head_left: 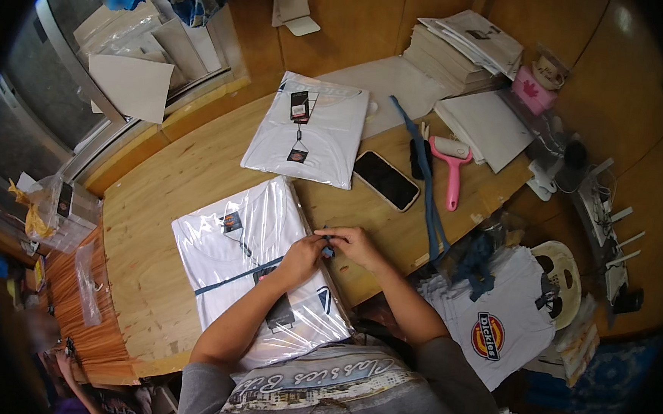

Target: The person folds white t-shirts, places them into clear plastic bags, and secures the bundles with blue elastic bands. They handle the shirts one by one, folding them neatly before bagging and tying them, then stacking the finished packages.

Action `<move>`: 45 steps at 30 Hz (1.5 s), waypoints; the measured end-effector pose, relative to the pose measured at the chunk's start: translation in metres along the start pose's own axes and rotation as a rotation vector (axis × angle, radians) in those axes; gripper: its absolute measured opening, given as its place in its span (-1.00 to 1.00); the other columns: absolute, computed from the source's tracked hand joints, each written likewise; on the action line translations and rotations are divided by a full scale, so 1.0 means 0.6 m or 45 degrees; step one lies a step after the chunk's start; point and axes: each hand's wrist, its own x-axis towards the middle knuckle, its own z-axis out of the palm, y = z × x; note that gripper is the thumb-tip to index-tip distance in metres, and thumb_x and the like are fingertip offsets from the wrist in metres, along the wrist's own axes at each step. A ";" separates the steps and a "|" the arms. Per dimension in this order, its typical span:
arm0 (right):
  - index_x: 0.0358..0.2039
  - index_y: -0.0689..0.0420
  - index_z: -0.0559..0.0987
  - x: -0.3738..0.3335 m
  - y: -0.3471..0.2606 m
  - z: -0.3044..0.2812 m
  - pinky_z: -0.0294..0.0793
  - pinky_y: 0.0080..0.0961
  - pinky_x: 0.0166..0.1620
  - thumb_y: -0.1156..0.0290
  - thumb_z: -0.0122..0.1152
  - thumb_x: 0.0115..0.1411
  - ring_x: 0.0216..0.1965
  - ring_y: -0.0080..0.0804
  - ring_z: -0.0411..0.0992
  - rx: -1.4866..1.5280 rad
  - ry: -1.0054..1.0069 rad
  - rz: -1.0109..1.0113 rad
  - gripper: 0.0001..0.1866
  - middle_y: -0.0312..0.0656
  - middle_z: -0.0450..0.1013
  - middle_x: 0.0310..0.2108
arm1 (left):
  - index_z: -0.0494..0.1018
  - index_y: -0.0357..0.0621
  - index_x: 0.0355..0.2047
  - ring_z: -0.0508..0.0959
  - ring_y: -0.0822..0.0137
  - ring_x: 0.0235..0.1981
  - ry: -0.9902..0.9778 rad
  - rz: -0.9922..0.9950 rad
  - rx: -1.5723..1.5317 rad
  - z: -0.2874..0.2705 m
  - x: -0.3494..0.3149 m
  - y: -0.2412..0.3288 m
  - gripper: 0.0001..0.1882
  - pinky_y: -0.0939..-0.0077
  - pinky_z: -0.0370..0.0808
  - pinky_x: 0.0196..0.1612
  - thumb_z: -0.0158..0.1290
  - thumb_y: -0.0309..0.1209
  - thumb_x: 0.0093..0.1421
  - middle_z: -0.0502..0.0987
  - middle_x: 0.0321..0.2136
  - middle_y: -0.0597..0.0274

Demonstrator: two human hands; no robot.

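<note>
A stack of folded white T-shirts in clear plastic [207, 249] lies on the wooden table right in front of me. Across it runs a narrow blue fabric strip [224, 280], leading to the stack's right edge. There, my left hand [302, 260] is closed with its fingers pinching the strip. Close against it, my right hand [350, 244] also pinches the strip, and a short blue end pokes out below the fingertips. The fingers partly cover the spot where the strip's ends meet. Dark tags show through the plastic.
Behind the stack lies another bagged white T-shirt [335, 150]. To the right are a phone [386, 180], a loose blue strip [426, 190] and a pink lint roller [453, 180]. White garments [520, 294] hang beyond the table's right edge. Another person's arm [71, 369] shows at lower left.
</note>
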 end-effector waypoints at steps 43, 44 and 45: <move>-0.42 0.27 0.43 0.012 -0.075 -0.059 0.31 -0.59 -0.35 0.70 -0.04 -0.16 -0.41 -0.33 0.34 -0.388 0.128 -0.155 -0.79 -0.13 0.32 -0.51 | 0.33 -0.16 -0.63 0.34 0.36 -0.44 -0.036 0.969 0.764 -0.063 -0.003 0.017 -0.88 0.61 0.33 -0.39 -0.08 -0.44 -0.27 0.26 -0.57 0.27; -0.44 0.28 0.44 0.012 -0.086 -0.053 0.31 -0.59 -0.35 0.69 -0.02 -0.16 -0.41 -0.32 0.34 -0.414 0.070 -0.319 -0.80 -0.13 0.32 -0.50 | 0.33 -0.15 -0.62 0.34 0.37 -0.43 -0.055 0.952 0.779 -0.063 -0.007 0.017 -0.88 0.62 0.32 -0.40 -0.08 -0.43 -0.26 0.27 -0.55 0.28; -0.44 0.29 0.44 0.009 -0.075 -0.042 0.31 -0.58 -0.35 0.68 -0.02 -0.16 -0.41 -0.31 0.34 -0.359 0.006 -0.348 -0.81 -0.13 0.32 -0.50 | 0.34 -0.14 -0.61 0.34 0.38 -0.43 -0.065 0.956 0.791 -0.064 -0.004 0.016 -0.88 0.63 0.32 -0.41 -0.08 -0.43 -0.25 0.29 -0.54 0.28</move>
